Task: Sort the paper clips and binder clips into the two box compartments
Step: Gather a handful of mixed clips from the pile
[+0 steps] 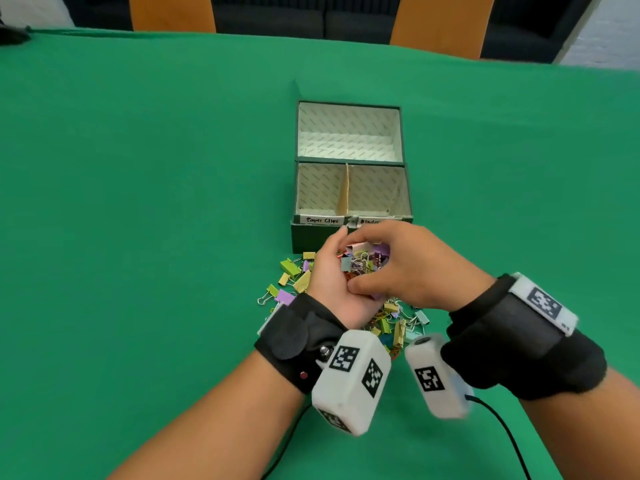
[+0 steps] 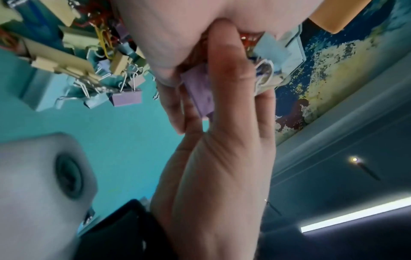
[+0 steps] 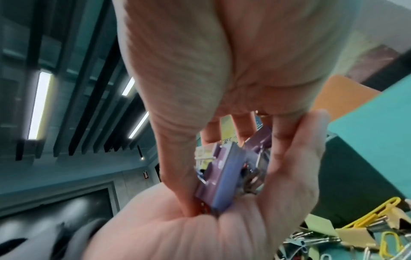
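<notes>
My left hand (image 1: 330, 268) and right hand (image 1: 398, 261) are cupped together, fingers curled around a handful of clips (image 1: 362, 261), mixed binder clips and wire paper clips. They hover just in front of the dark green box (image 1: 311, 237). The left compartment (image 1: 320, 188) carries a "Paper Clips" label, the right compartment (image 1: 375, 188) a binder label; both look empty. A purple binder clip (image 2: 200, 91) sits pinched between the two hands, also seen as the purple binder clip (image 3: 222, 179) in the right wrist view. The loose clip pile (image 1: 294, 278) lies below the hands.
The box lid (image 1: 348, 133) stands open behind the compartments, and a cardboard divider (image 1: 344, 192) splits them. More clips (image 1: 401, 323) lie near my wrists. A cable (image 1: 498, 420) runs off the right wrist camera. Green cloth (image 1: 138, 202) covers the table.
</notes>
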Demonstrator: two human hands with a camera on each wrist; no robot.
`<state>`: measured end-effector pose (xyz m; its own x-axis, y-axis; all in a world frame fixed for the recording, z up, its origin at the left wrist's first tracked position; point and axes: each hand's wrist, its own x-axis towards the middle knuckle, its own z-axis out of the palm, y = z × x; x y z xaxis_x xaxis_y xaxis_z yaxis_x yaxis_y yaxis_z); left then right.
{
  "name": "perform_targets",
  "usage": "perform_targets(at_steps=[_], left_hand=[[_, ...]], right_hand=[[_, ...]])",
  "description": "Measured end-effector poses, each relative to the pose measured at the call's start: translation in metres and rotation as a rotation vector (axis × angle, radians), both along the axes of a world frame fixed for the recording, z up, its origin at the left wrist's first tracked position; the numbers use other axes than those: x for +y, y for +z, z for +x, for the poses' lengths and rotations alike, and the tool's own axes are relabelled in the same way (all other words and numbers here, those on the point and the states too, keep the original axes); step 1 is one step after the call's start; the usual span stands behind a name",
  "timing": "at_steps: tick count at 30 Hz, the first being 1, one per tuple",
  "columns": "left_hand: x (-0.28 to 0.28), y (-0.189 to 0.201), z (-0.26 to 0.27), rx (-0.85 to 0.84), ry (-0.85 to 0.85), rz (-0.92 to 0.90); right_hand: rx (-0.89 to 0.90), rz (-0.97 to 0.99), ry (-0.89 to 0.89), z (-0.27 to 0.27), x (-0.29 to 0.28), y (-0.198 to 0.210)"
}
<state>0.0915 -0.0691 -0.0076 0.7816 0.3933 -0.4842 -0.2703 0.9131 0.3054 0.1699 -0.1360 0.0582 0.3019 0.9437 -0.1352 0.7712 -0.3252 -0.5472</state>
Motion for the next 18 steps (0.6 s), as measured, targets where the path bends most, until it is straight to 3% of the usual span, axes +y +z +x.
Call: perform_targets(at_steps=[8,14,18], left_hand=[[0.011,-0.007,-0.001,-0.055,0.005,-0.006],[0.025,-0.012,-0.004,-0.218,-0.013,-0.018],[0.029,-0.021,-0.012,-0.279,-0.023,-0.041]], right_hand=[[-0.06,0.009,0.033,0.011,0.001,0.009],[-0.048,0.174,-0.038,0.018,0.003,0.018],[-0.011,0.176,-0.04,0.016,0.006,0.007]])
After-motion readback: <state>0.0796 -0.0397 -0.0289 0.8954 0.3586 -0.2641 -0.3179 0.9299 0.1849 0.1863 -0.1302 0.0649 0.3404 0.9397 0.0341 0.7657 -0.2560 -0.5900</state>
